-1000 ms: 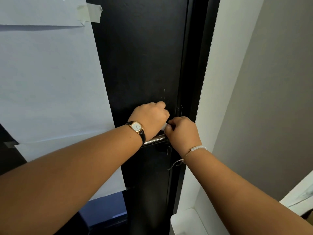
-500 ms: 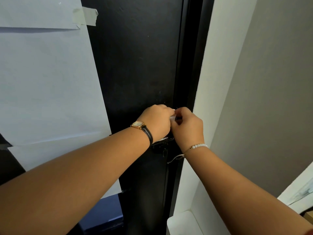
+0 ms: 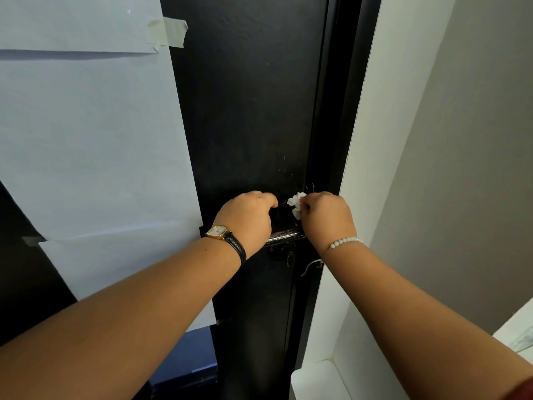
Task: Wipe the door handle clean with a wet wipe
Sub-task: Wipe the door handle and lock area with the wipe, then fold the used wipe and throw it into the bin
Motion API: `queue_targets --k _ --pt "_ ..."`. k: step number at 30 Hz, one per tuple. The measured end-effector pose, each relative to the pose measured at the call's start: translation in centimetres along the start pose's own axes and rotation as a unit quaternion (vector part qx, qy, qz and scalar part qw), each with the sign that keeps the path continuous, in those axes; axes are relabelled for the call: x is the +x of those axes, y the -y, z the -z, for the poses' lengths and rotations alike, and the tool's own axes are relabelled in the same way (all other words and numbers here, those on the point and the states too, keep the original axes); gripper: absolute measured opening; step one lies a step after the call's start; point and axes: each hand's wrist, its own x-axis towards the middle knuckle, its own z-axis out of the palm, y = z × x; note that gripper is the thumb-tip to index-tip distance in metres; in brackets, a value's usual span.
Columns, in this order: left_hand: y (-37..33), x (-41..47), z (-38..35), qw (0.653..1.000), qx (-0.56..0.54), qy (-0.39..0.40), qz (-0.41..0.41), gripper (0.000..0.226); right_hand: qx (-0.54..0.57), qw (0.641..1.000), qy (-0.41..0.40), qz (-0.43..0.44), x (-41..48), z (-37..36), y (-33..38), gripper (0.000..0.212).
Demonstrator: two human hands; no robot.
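Observation:
A silver lever door handle (image 3: pixel 282 235) sticks out from a black door (image 3: pixel 248 116); only a short stretch shows between my hands. My left hand (image 3: pixel 248 217), with a watch on the wrist, is closed over the lever's left part. My right hand (image 3: pixel 327 217), with a bead bracelet, pinches a crumpled white wet wipe (image 3: pixel 295 204) against the door just above the handle's base. The wipe pokes out from my fingertips. The handle's base plate is hidden behind my right hand.
Large white paper sheets (image 3: pixel 86 140) are taped on the door's left part. A white door frame and grey wall (image 3: pixel 461 168) close in on the right. A white ledge (image 3: pixel 314 379) sits low beside the frame. A key or latch (image 3: pixel 284 255) hangs below the handle.
My hands have drawn slightly apart, and the crumpled wipe now shows between them. My right hand has shifted the wipe up beside the handle's base. The view has also shifted slightly.

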Motion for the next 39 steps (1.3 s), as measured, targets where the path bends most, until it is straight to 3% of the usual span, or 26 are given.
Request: queue_targets --k 5,12,15,17,20,24,28,33,35,39 --pt "0.1 0.0 -0.5 1.000 -0.003 -0.012 0.005 0.037 -0.037 0.990 0.128 -0.039 0.5 2.2 0.5 0.031" --pt "0.2 0.2 -0.7 1.000 -0.002 -0.013 0.000 0.040 0.013 0.991 0.128 -0.046 0.5 1.5 0.6 0.030" --pt "0.4 0.1 -0.7 1.000 -0.004 -0.013 -0.003 0.041 -0.008 0.989 0.134 -0.068 0.6 1.6 0.4 0.051" --pt "0.4 0.1 -0.6 1.000 -0.007 -0.005 -0.003 0.043 -0.042 0.984 0.166 -0.054 0.5 2.5 0.3 0.042" --pt "0.1 0.0 0.0 1.000 -0.018 0.021 0.007 0.048 -0.034 0.992 0.119 -0.022 0.2 4.9 -0.4 0.021" --pt "-0.3 0.4 0.8 0.990 -0.140 0.002 0.020 0.048 -0.007 0.998 0.058 0.025 -0.2 7.8 -0.1 0.023" --pt "-1.7 1.1 1.3 0.946 -0.320 0.051 0.007 0.057 0.044 0.998 0.022 0.042 -0.9 8.6 0.2 0.024" --pt "-2.4 0.8 1.2 0.942 -0.331 0.056 0.017 0.016 0.070 0.994 0.083 0.010 -1.3 8.3 -0.4 0.014" --pt "-2.4 0.3 1.0 0.950 -0.305 0.056 0.028 0.005 0.085 0.994 0.064 0.001 -1.9 7.8 -1.0 0.011" --pt "-3.3 -1.2 0.4 0.969 -0.246 -0.014 -0.019 0.010 0.092 0.993 0.069 -0.009 -2.6 7.0 -2.6 0.012"
